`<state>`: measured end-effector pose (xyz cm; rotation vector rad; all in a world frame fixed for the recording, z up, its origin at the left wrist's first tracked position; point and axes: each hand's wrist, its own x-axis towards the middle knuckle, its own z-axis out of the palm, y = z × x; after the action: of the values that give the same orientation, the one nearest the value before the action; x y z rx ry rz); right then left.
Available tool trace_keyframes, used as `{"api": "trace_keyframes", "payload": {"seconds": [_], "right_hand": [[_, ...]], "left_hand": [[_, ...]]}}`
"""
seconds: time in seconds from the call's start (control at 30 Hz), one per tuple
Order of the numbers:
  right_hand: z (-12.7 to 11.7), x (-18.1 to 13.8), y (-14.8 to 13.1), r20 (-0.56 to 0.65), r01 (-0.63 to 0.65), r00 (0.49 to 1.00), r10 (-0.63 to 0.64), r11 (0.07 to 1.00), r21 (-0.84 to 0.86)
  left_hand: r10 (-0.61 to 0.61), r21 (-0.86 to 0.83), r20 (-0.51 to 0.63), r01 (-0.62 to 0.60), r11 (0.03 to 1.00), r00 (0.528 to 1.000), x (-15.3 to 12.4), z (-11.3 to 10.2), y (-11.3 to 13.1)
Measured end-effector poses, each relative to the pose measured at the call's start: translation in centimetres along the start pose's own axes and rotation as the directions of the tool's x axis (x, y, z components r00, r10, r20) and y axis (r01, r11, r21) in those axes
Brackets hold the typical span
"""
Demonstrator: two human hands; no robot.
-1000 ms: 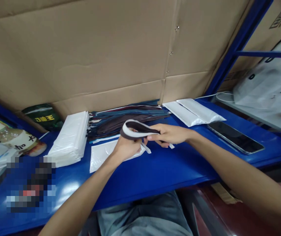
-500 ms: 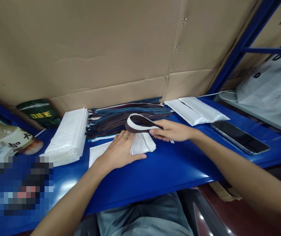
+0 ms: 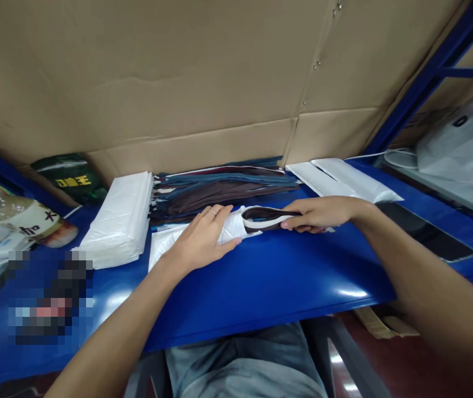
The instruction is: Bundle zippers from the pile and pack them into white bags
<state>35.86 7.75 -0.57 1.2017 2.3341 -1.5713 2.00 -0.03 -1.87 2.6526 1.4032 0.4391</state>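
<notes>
My left hand [image 3: 204, 236], a ring on one finger, lies over a white plastic sleeve [image 3: 164, 243] on the blue table. Its fingers are stretched out and its thumb is apart, pressing on the sleeve near the open right end. My right hand [image 3: 323, 214] is closed on a dark brown and white strip [image 3: 266, 220], bent into a loop. The rounded end of the loop sits in the sleeve's mouth. Just behind both hands lies a pile of dark strips [image 3: 215, 190], brown, blue and maroon. What lies under my left palm is hidden.
A stack of white sleeves [image 3: 118, 218] stands on the left, near a bottle [image 3: 33, 221] and a dark green bag [image 3: 71, 179]. Two filled white sleeves [image 3: 352, 182] and a phone [image 3: 422, 229] lie right. A cardboard wall [image 3: 178, 83] closes the back.
My right hand has lowered the looped strip, and its end has entered the sleeve's mouth. My left hand stays on the sleeve. The view has shifted slightly.
</notes>
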Motion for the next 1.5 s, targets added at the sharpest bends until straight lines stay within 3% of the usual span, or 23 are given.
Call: {"api": "trace_keyframes", "payload": {"seconds": [0.23, 0.43, 0.5, 0.63, 0.9, 1.0, 1.2, 1.3, 1.5], "right_hand": [[1.3, 0.5, -0.6, 0.043, 0.092, 0.995, -0.091, 0.996, -0.022], [2.1, 0.7, -2.1, 0.061, 0.22, 0.975, -0.213, 0.961, -0.17], [2.3, 0.7, -2.6, 0.039, 0.255, 0.967, -0.252, 0.943, -0.215], [2.5, 0.9, -2.9, 0.025, 0.249, 0.968, -0.252, 0.93, -0.272], [3.9, 1.3, -4.0, -0.014, 0.289, 0.944, -0.33, 0.848, -0.444], [3.7, 1.2, -3.6, -0.057, 0.268, 0.943, -0.328, 0.849, -0.456], [1.5, -0.2, -2.2, -0.159, 0.206, 0.951, -0.266, 0.926, -0.318], [0.7, -0.5, -2.3, -0.253, 0.219, 0.91, -0.328, 0.899, -0.38], [0.6, -0.1, -2.0, -0.465, 0.225, 0.774, -0.429, 0.874, -0.432]], "left_hand": [[0.089, -0.018, -0.082, -0.09, 0.996, 0.993, -0.3, 0.7, 0.1], [0.214, -0.086, -0.034, -0.216, 0.973, 0.976, -0.2, 0.3, 1.2], [0.186, -0.07, 0.012, -0.185, 0.98, 0.982, -0.2, 0.2, 1.6], [0.012, 0.072, 0.063, -0.017, 0.997, 0.998, -0.1, 0.1, 2.4], [0.117, 0.192, 0.146, -0.144, 0.971, 0.982, 0.4, 0.1, 3.4], [0.081, 0.237, 0.163, -0.119, 0.964, 0.983, 0.5, 0.2, 3.6], [-0.055, 0.259, 0.148, 0.015, 0.966, 0.987, 0.2, 0.1, 3.0], [-0.106, 0.232, 0.109, 0.079, 0.969, 0.988, 0.0, 0.1, 2.1], [-0.11, 0.143, 0.083, 0.097, 0.985, 0.99, -0.2, -0.1, 1.6]]}}
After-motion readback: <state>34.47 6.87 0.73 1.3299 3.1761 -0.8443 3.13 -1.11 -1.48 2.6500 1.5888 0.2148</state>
